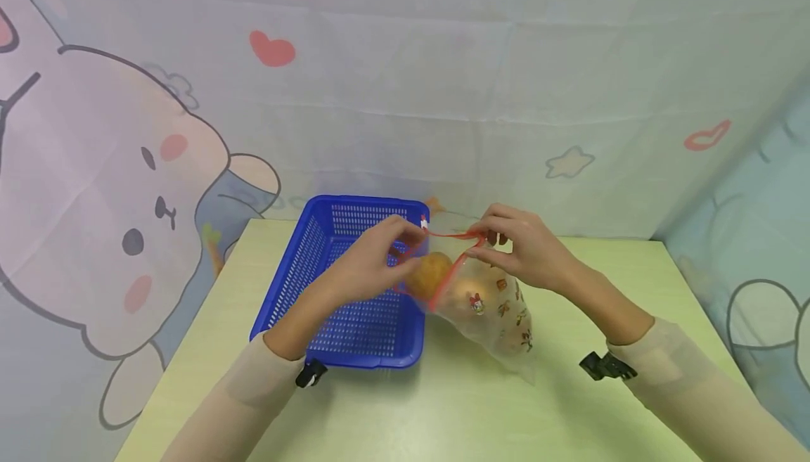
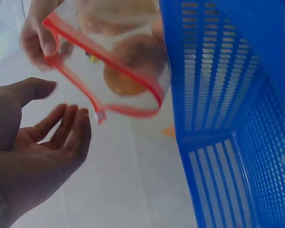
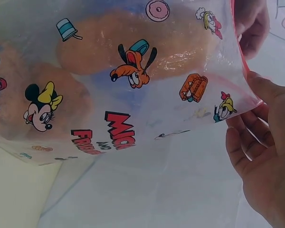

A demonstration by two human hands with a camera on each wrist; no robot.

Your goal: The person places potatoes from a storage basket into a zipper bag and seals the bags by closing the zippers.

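I see my right hand [image 1: 528,254] pinching the zip bag [image 1: 487,307] rim while my left hand [image 2: 35,142] hovers open-fingered beside it; one-sided support could tip the potatoes [image 1: 429,273] out.

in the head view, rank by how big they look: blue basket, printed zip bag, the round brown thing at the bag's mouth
1. blue basket, clearly the largest.
2. printed zip bag, smaller in outline, though it is held nearer the camera than the basket's far end.
3. round brown thing, smallest, partly hidden by the bag's red rim.
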